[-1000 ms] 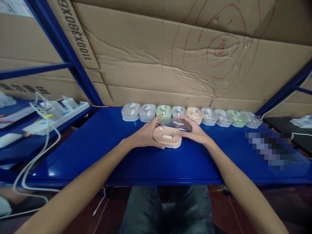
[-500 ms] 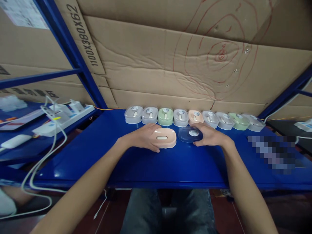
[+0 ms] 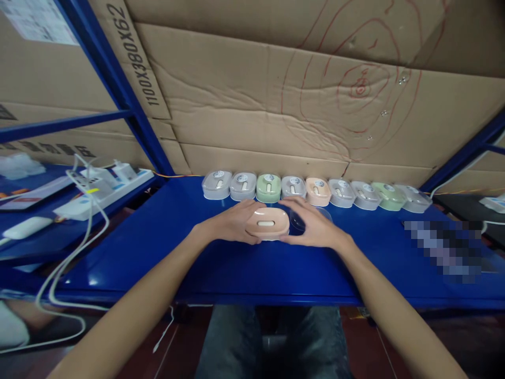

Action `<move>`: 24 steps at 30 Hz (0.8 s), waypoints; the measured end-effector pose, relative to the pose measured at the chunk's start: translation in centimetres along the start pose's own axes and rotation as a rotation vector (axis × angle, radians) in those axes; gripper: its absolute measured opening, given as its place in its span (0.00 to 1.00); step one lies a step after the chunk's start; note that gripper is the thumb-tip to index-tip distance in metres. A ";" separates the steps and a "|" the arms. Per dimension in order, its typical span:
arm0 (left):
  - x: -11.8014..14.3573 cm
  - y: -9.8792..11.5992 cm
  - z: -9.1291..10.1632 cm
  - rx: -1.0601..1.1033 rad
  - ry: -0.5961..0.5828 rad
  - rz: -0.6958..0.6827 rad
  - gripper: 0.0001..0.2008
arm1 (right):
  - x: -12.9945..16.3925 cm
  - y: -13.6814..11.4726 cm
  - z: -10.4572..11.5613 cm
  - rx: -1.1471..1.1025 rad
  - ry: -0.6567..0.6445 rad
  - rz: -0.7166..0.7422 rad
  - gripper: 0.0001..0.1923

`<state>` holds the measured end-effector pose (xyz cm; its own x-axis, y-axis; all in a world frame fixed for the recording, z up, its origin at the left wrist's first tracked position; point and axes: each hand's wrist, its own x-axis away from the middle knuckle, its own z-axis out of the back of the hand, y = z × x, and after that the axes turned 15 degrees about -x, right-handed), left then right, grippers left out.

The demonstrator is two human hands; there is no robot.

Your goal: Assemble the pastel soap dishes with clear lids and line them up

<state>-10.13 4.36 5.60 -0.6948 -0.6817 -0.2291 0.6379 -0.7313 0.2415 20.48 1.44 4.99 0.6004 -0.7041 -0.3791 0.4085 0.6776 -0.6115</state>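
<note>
Your left hand is holding the left end of the peach plastic box, with the thumb at the front and the fingers behind. Your right hand is curving wide around its right end, but you aren't showing enough to tell how tightly it is gripping. The box is sitting near the middle of the blue desk, with its little white bar facing up. A clear lid is lying beside it, partly hiding behind your right hand.

Behind, nine boxes are standing in a row: six grey, two green and one peach. Round stickers are showing on top, but their writing is looking too small to read. The big cardboard sheet is showing red rings, and a strip at its left is reading "1100X380X62". Farther left, a carton is showing dark Chinese letters, partly cut off, and a white paper label is looking too blurry to read.
</note>
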 end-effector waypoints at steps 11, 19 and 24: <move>-0.2 0.3 -0.1 0.075 -0.027 0.014 0.45 | -0.7 0.4 -3.2 -0.053 -0.056 0.128 0.27; -0.3 0.6 -0.1 0.156 -0.025 0.091 0.57 | -0.7 -0.1 -3.0 -0.141 0.091 0.051 0.22; -0.4 0.4 -0.1 0.203 0.094 0.078 0.70 | -1.1 0.6 -2.6 -0.277 0.270 0.036 0.24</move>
<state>-9.56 4.28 5.68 -0.6062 -0.7417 -0.2870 0.6017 -0.6637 0.4444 18.31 2.04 3.23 0.3932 -0.7363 -0.5506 0.1667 0.6460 -0.7449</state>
